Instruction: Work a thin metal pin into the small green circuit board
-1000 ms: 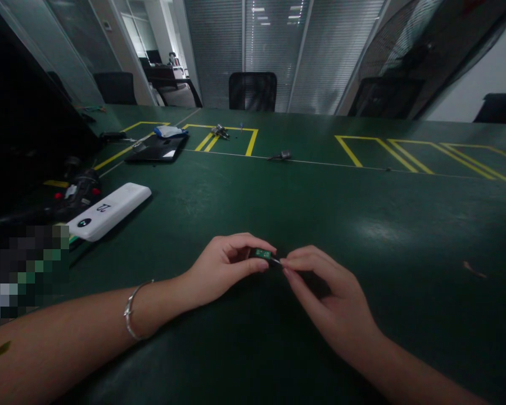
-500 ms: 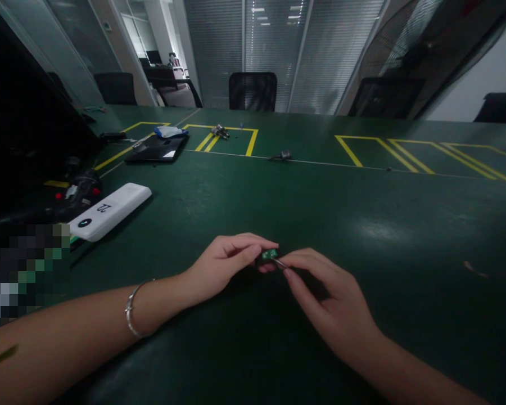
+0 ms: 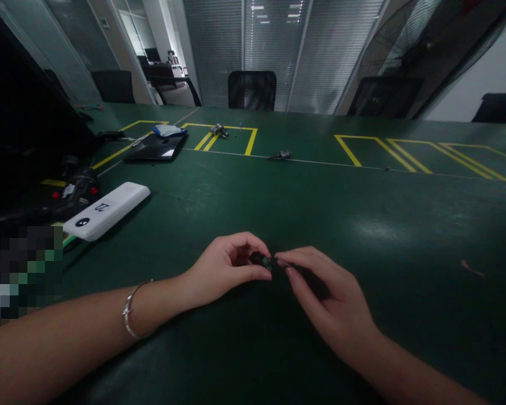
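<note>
Near the middle of the green table (image 3: 244, 197), my left hand (image 3: 231, 261) is closed around a small dark part with a green circuit board (image 3: 262, 260) on it. Thumb and fingers grip it from both sides, and the board's face is turned partly away. My right hand (image 3: 331, 295) pinches a thin metal tool (image 3: 283, 261), whose kind I cannot make out. The tool's tip is close beside the board, and a small gap seems to part them. A silver bracelet (image 3: 127, 309) circles my left wrist.
A white power bank (image 3: 109, 211) lies to the left, beside a black device with red knobs (image 3: 78, 191). Further back are a black flat tablet-like thing (image 3: 154, 148), a blue-and-white packet (image 3: 168, 131), metal parts (image 3: 219, 131) and a small motor-like part (image 3: 284, 154). Yellow tape marks the table.
My left hand has turned the small part, so its green board shows less. The tool tip in my right hand has come away from the board.
</note>
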The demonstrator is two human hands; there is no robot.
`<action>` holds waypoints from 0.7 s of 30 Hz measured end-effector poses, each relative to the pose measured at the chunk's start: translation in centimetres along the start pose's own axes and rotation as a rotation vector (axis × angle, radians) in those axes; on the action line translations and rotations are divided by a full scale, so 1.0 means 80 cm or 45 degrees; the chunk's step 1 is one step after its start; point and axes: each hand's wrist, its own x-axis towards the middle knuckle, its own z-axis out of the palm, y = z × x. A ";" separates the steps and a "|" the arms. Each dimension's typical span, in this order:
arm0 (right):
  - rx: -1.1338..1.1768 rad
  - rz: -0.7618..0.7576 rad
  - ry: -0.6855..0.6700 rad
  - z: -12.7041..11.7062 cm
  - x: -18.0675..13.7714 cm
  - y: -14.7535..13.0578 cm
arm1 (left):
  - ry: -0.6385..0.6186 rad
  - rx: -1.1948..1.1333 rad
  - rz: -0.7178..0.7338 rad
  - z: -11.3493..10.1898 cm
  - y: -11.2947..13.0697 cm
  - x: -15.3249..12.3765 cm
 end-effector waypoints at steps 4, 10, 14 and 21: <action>-0.090 0.030 -0.009 -0.001 -0.002 0.000 | 0.028 0.059 0.068 -0.002 0.000 0.000; -0.170 0.026 -0.022 -0.003 -0.004 0.001 | 0.073 0.022 0.126 -0.003 0.002 0.001; -0.212 0.030 -0.039 -0.003 -0.002 0.000 | 0.098 0.047 0.117 -0.002 0.003 0.000; -0.255 0.044 -0.063 -0.002 0.003 0.001 | 0.115 0.328 0.262 -0.001 0.003 -0.004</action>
